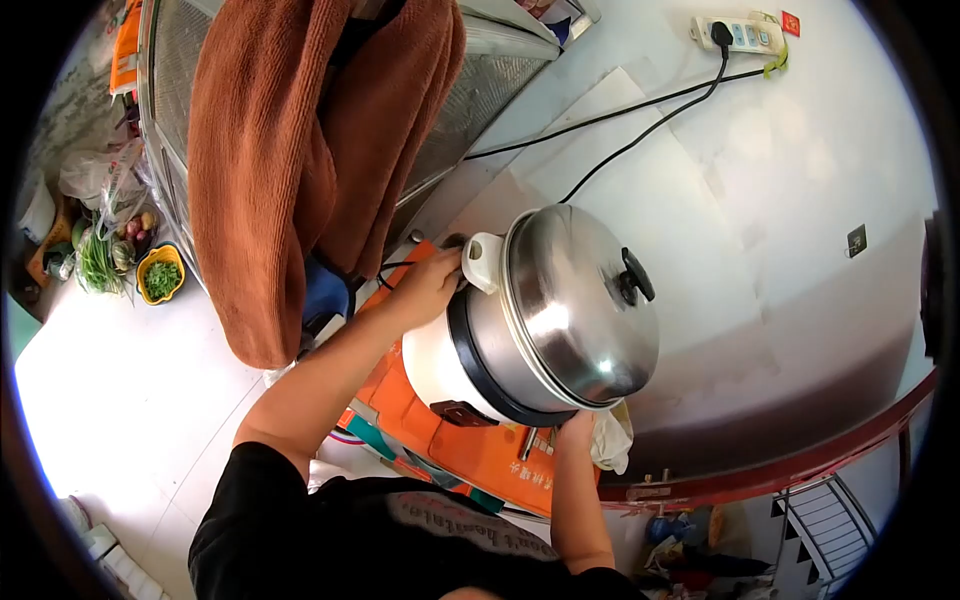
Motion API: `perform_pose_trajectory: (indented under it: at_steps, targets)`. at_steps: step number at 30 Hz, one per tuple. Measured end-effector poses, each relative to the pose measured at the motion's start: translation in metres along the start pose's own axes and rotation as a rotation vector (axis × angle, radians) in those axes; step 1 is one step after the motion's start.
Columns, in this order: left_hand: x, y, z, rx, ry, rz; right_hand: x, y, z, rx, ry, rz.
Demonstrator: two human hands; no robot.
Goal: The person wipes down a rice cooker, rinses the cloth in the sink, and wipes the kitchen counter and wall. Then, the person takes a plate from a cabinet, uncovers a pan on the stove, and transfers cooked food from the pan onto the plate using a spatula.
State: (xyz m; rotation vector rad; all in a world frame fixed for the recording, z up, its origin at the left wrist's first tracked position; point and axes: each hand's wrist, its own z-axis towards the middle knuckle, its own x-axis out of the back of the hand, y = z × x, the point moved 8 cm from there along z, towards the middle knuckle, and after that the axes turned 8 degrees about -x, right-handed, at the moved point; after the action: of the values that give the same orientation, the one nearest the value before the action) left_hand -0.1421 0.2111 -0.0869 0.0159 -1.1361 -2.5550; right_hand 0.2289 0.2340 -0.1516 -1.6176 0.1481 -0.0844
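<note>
A white rice cooker [425, 362] with a black ring round its top stands tilted in view on an orange surface. On it sits a steel steamer pot [490, 335] with a white rim and a white side handle [482, 262]. A domed steel lid [560, 300] with a black knob covers the pot. My left hand [430, 285] is closed at the cooker's far left side, right by the white handle, its fingertips partly hidden. At the opposite side, my right hand [577, 428] grips under the rim near the black ring; the cooker hides its fingers.
A brown towel [270, 180] hangs over a metal-framed cabinet at left. A black cord [680, 105] runs to a power strip [740, 36] on the wall. A whitish cloth [612, 440] lies by my right hand. Vegetables and a yellow basket [160, 275] are on the floor.
</note>
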Motion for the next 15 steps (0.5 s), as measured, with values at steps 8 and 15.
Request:
perform_pose_trajectory:
  at_steps: [8,15]
  targets:
    - [-0.047,-0.074,0.084,0.160,-0.412,-0.195,0.004,0.000,-0.010,-0.009,0.029,0.043]
    - [-0.092,-0.116,0.100,0.365,-0.459,-0.436,0.001,-0.007,-0.014,0.014,0.040,0.048]
